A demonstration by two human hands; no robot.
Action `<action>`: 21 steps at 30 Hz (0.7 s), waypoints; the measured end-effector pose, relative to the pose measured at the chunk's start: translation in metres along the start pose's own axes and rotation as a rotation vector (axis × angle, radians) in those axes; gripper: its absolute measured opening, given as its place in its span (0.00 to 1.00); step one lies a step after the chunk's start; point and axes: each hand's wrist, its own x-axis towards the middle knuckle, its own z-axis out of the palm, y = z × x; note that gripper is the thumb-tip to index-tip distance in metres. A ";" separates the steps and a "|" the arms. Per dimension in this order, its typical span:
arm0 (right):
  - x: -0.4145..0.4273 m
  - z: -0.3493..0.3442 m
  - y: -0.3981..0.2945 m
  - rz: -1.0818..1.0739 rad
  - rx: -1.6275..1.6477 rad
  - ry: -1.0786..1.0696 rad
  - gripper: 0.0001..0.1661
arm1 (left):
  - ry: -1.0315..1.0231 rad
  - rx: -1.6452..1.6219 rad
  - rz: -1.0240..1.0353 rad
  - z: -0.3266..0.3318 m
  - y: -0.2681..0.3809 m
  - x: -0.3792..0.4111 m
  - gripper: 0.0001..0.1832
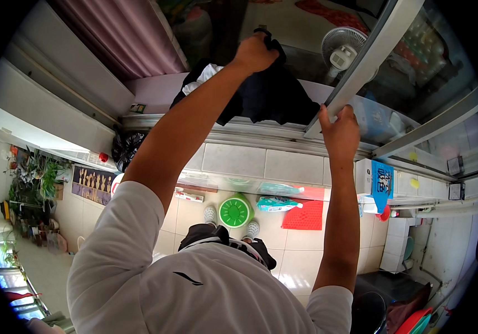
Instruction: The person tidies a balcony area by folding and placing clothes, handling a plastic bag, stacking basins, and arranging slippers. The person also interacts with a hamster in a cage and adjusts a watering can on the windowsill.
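My left hand (257, 53) grips a bunched piece of black fabric (278, 94), raised above the windowsill. The rest of this dark cloth hangs and spreads over the sill and the window track (255, 129). A white cloth (205, 77) lies against it on the left, partly behind my forearm. My right hand (341, 131) holds the lower end of the sliding window's metal frame (360, 62), thumb on one side and fingers on the other. The black cloth's right end reaches close to my right thumb.
Beyond the window stands a white electric fan (343, 52); a pink curtain (126, 37) hangs at left. A blue-and-white box (379, 179) sits on the tiled ledge (239, 160). On the floor are a green stool (235, 211), a detergent pouch (278, 203) and a red mat (303, 216).
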 end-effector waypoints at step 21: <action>-0.001 -0.001 0.005 0.002 0.003 0.014 0.26 | -0.451 0.338 0.245 0.037 -0.011 -0.075 0.46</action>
